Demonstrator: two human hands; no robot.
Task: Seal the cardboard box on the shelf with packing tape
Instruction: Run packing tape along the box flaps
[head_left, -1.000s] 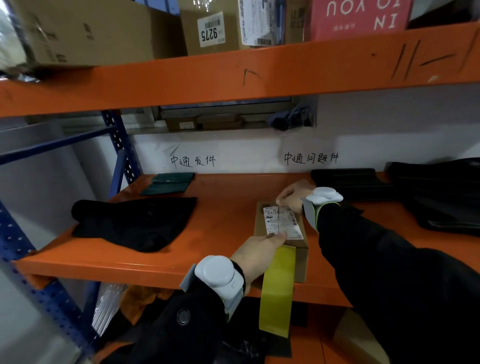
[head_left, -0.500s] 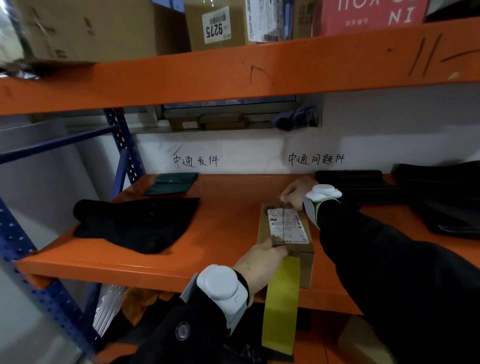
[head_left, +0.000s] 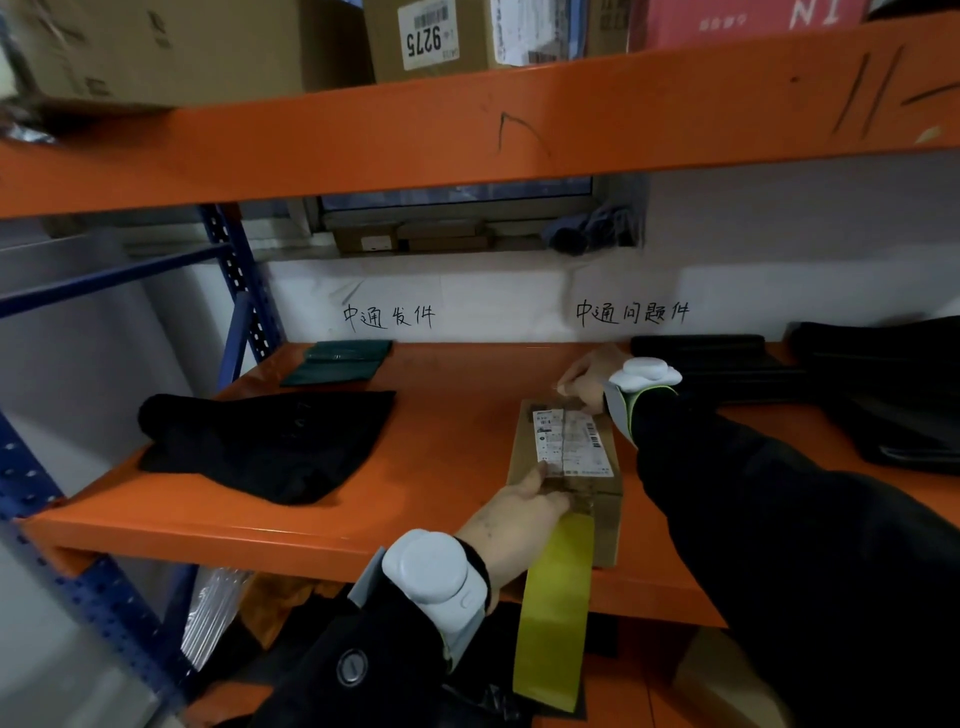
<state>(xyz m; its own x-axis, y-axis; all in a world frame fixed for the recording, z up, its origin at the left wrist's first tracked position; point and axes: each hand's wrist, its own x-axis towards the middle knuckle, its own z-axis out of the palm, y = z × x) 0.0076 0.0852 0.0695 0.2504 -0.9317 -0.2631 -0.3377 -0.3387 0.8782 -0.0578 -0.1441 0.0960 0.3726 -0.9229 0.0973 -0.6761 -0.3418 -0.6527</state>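
**A:** Where does the cardboard box (head_left: 605, 525) sit?

**B:** Flat on the orange shelf (head_left: 415, 441), lengthwise between the two hands. Its far end is under the right hand (head_left: 584, 379) and its near end under the left hand (head_left: 511, 525), close to the shelf's front lip.

**A:** What are the fingers doing?

**B:** The right fingers (head_left: 571, 374) curl down over the far end and grip it (whether a tape end lies beneath them is hidden). The left thumb (head_left: 537, 475) lies straight along the top, just short of the shipping label (head_left: 571, 441). The left fingers (head_left: 561, 501) reach across the near top edge, right where the yellow tape strip (head_left: 556, 613) begins. Whether they pinch that strip or only press it flat, I cannot tell.

**A:** And the tape itself?

**B:** From beneath the left fingers it hangs loose, down past the shelf lip, and it does not look stuck to the near face. Beyond those fingers a glossy band seems to run along the middle of the top and over the label, towards the right fingers, though it is too faint to be sure.

**A:** So how much is done?

**B:** I judge the top run laid, or nearly so. What is left is to smooth it down, fold the hanging tail onto the near face and tear it free. The black garment (head_left: 260, 441), well to the left of the fingers, plays no part
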